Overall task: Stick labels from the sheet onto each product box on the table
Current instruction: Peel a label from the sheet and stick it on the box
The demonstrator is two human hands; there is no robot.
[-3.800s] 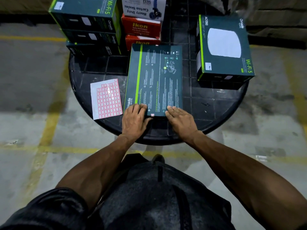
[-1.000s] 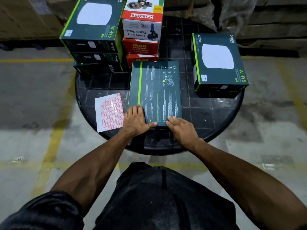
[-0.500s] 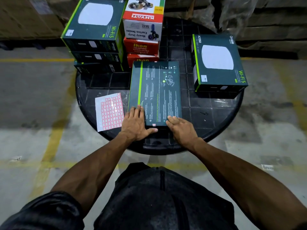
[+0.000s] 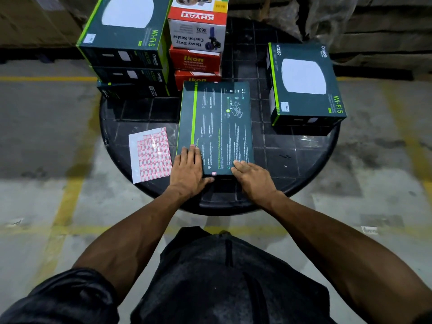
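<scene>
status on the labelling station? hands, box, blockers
Left hand and right hand flat on near edge of green box. Small label stuck there. Label sheet beside it, untouched. No blockers.

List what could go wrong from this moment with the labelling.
1. The label sheet overhangs the table edge beside the left hand; a brush could knock it off.
2. The small label sits at the flat box near edge; it may peel if not pressed down.
</scene>
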